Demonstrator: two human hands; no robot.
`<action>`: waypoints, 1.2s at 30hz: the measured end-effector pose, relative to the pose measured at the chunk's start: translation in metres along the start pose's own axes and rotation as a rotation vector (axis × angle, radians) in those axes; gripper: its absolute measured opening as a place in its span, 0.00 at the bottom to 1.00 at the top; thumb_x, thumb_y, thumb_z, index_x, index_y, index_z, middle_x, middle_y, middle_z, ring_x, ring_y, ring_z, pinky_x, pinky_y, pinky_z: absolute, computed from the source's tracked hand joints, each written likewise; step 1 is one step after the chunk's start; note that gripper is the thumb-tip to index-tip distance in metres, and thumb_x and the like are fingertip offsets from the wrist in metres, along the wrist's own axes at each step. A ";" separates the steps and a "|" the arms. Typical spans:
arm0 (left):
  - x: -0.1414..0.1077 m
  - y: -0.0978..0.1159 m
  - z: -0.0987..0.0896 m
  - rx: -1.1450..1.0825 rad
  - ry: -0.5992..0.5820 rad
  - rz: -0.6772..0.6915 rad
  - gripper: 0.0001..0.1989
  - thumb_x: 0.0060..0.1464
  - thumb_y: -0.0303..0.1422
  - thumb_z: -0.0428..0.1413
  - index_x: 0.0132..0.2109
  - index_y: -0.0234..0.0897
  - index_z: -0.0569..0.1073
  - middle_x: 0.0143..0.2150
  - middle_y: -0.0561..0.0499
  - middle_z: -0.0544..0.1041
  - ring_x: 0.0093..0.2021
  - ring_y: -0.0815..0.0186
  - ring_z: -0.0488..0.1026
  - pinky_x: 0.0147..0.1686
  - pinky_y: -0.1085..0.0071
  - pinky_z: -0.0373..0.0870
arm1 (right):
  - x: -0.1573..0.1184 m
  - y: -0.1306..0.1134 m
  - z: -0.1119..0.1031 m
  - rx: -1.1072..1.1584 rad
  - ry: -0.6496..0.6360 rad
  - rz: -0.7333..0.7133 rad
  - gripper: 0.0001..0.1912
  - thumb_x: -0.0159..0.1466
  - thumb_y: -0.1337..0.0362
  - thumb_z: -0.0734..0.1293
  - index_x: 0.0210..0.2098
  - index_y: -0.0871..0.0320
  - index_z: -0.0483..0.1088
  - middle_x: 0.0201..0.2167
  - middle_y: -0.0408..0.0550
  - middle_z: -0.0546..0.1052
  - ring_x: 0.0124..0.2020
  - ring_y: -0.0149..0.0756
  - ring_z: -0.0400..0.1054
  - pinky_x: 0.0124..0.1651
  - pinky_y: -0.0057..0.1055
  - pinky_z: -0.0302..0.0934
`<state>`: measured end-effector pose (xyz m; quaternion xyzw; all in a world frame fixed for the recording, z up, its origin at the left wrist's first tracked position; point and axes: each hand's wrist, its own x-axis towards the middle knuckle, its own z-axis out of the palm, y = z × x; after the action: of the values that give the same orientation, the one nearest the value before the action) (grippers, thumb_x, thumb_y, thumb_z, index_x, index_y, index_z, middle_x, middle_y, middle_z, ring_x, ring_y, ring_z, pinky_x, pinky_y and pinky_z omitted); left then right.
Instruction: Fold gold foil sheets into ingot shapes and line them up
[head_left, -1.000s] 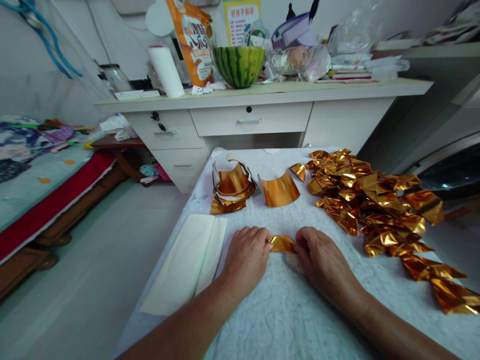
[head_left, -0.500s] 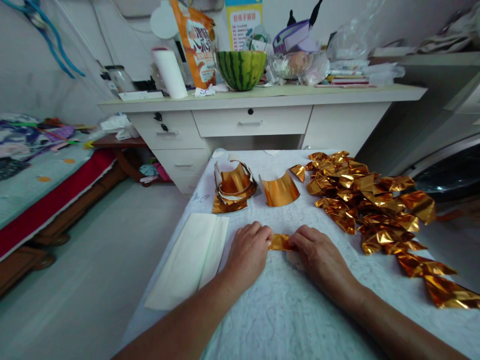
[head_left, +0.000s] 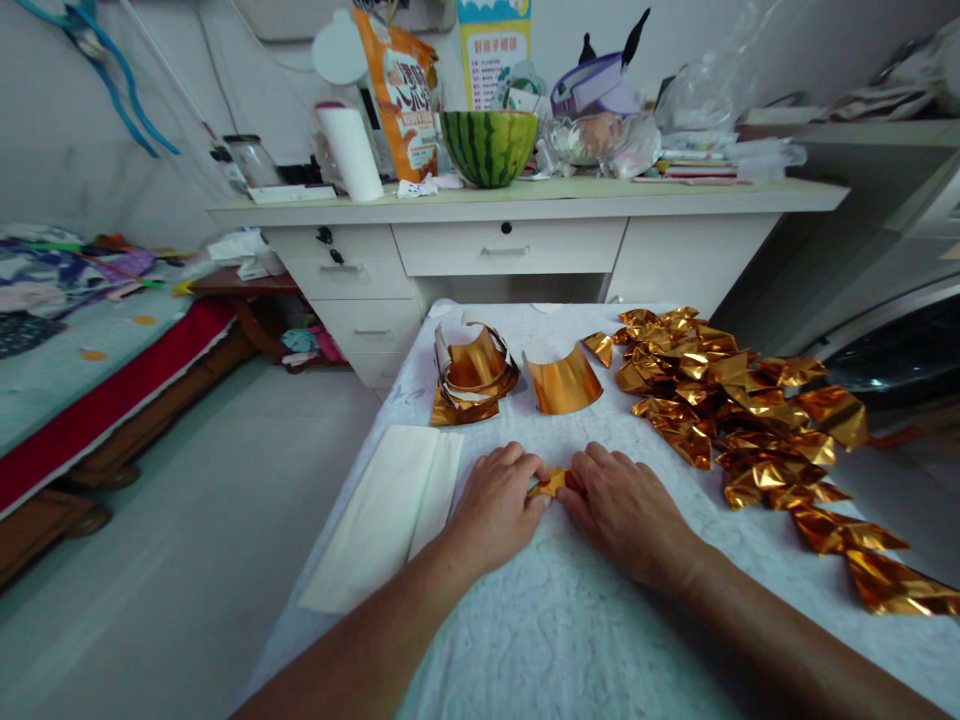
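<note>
Grip is narrow on both sides: the left hand (head_left: 499, 502) and the right hand (head_left: 626, 508) pinch opposite ends of a small gold foil piece (head_left: 553, 483), fingers bent close over it, so that only its creased middle shows. It is held low at the cloth-covered tabletop (head_left: 570, 630); whether it touches the cloth, I cannot tell. Just left of the left hand, folded white paper (head_left: 382, 510) lies at a slant, partly covered by the forearm. Beyond the hands sit a curled stack of gold and white sheets (head_left: 474, 362) and, to its right, a curved gold sheet (head_left: 566, 385), the two near each other. Farther right, a heap of folded gold pieces (head_left: 712, 385) spreads along that side, with a small gold triangle (head_left: 598, 348) at its far left. Behind, a rear tabletop (head_left: 637, 203) carries a striped watermelon half (head_left: 487, 150), an orange pouch (head_left: 409, 110) and a white paper roll (head_left: 351, 152).
</note>
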<state>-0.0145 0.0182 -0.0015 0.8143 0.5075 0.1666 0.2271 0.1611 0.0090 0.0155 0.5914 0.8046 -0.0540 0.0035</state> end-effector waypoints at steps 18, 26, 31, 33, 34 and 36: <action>0.002 -0.001 0.001 0.018 -0.018 -0.001 0.07 0.58 0.25 0.51 0.41 0.41 0.70 0.42 0.51 0.73 0.46 0.61 0.68 0.48 0.64 0.63 | 0.001 -0.007 0.005 -0.033 0.053 0.065 0.15 0.68 0.52 0.60 0.37 0.57 0.70 0.36 0.51 0.72 0.37 0.45 0.69 0.37 0.36 0.56; 0.001 -0.002 0.003 0.021 0.006 0.007 0.11 0.58 0.22 0.47 0.42 0.41 0.70 0.42 0.51 0.73 0.46 0.61 0.68 0.47 0.64 0.64 | -0.002 0.004 0.002 0.045 0.006 0.062 0.07 0.67 0.59 0.62 0.38 0.55 0.69 0.37 0.49 0.71 0.36 0.40 0.67 0.37 0.34 0.54; 0.001 -0.004 0.005 0.017 0.011 0.010 0.11 0.58 0.22 0.48 0.42 0.41 0.71 0.42 0.52 0.73 0.45 0.61 0.69 0.47 0.65 0.63 | -0.005 0.014 0.005 0.081 0.033 0.091 0.07 0.65 0.58 0.64 0.39 0.55 0.69 0.37 0.49 0.70 0.39 0.43 0.67 0.38 0.35 0.53; 0.001 -0.004 0.005 0.016 0.015 0.008 0.11 0.58 0.22 0.48 0.42 0.41 0.71 0.41 0.52 0.72 0.45 0.61 0.69 0.46 0.65 0.63 | -0.006 0.018 0.007 0.085 0.045 0.097 0.08 0.65 0.58 0.64 0.41 0.54 0.69 0.38 0.50 0.70 0.39 0.44 0.67 0.38 0.36 0.53; 0.001 -0.004 0.006 0.015 0.015 0.008 0.12 0.58 0.21 0.48 0.42 0.41 0.71 0.41 0.52 0.72 0.45 0.61 0.69 0.46 0.65 0.63 | -0.006 0.021 0.008 0.088 0.050 0.099 0.08 0.65 0.58 0.63 0.41 0.54 0.69 0.38 0.50 0.70 0.39 0.45 0.67 0.38 0.36 0.53; 0.001 -0.005 0.006 0.013 0.014 0.008 0.12 0.57 0.21 0.48 0.41 0.41 0.71 0.41 0.52 0.72 0.45 0.61 0.68 0.46 0.65 0.63 | -0.007 0.026 0.009 0.098 0.056 0.101 0.09 0.65 0.58 0.64 0.42 0.54 0.69 0.38 0.50 0.70 0.41 0.46 0.66 0.39 0.37 0.53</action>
<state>-0.0147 0.0196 -0.0089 0.8166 0.5067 0.1702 0.2177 0.1869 0.0090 0.0045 0.6318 0.7700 -0.0767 -0.0451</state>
